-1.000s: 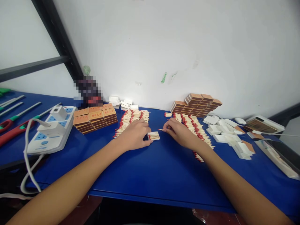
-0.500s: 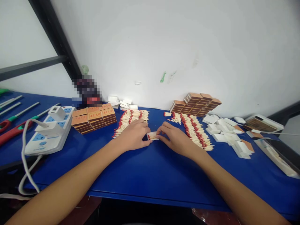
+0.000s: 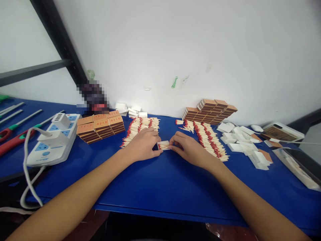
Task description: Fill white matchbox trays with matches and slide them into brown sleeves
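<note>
A small white matchbox tray [image 3: 163, 145] holding matches lies on the blue table [image 3: 160, 187] between my hands. My left hand [image 3: 142, 144] grips its left side, fingers curled round it. My right hand [image 3: 188, 147] has its fingertips pinched at the tray's right edge, touching the matches there. A loose heap of red-tipped matches [image 3: 141, 128] lies just behind my left hand. A second long row of matches [image 3: 209, 139] runs beside my right hand.
Stacked orange matchboxes [image 3: 100, 128] stand at the left, brown box sleeves [image 3: 210, 112] at the back right, empty white trays [image 3: 247, 145] further right. A white power strip [image 3: 54, 142] with cable and red-green tools [image 3: 15, 134] lie far left. A phone [image 3: 299, 164] lies at the right edge.
My right hand moved left from the match row, carrying a match to the tray's right edge. My left hand stayed on the tray.
</note>
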`<state>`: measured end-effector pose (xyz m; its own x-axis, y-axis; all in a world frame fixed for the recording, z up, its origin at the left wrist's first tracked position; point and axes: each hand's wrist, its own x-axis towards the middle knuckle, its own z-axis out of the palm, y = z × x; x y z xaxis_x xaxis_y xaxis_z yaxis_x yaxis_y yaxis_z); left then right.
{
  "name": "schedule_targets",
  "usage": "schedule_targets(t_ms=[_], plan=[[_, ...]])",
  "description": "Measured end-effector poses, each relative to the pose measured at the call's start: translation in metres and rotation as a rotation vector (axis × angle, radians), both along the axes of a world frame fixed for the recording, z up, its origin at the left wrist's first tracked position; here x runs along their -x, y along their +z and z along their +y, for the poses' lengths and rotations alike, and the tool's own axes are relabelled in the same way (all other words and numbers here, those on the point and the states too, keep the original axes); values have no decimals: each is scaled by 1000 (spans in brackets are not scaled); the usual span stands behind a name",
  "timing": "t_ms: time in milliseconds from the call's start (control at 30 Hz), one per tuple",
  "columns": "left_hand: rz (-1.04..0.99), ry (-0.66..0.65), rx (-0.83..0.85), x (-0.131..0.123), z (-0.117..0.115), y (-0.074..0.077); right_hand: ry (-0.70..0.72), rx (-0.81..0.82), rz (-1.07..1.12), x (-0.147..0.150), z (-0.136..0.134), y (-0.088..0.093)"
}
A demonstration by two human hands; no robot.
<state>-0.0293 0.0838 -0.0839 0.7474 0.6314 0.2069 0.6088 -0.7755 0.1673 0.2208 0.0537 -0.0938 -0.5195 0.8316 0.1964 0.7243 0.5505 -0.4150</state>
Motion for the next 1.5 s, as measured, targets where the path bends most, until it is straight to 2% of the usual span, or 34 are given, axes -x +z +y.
schedule_targets(t_ms=[233,433,600,900,1033,1200,1267,1367,1500], plan=[[10,-3,5,0,1,0,34,57,69,2,1,-4],[5,-5,2,0,1,0,30,-2,135,2,-2,-2],[13,0,-1,0,1,0,55,-52,42,4,-4,-1],[-8,-10,-22,1,1,-2,81,-143,-2,8,-5,-1],[-12,-18,-16,1,0,-1,21,-209,-1,-2,3,-3],[-18,-24,-13,1,-1,-1,-240,-295,-74,-43,35,-11],[-12,-27,-12,0,-2,-1,-301,-265,-124,-60,48,-17],[4,-28,5,-1,-2,0,-328,-207,-138,-76,62,-25],[5,-22,13,-2,-2,0,-351,-200,-150,-78,66,-30]])
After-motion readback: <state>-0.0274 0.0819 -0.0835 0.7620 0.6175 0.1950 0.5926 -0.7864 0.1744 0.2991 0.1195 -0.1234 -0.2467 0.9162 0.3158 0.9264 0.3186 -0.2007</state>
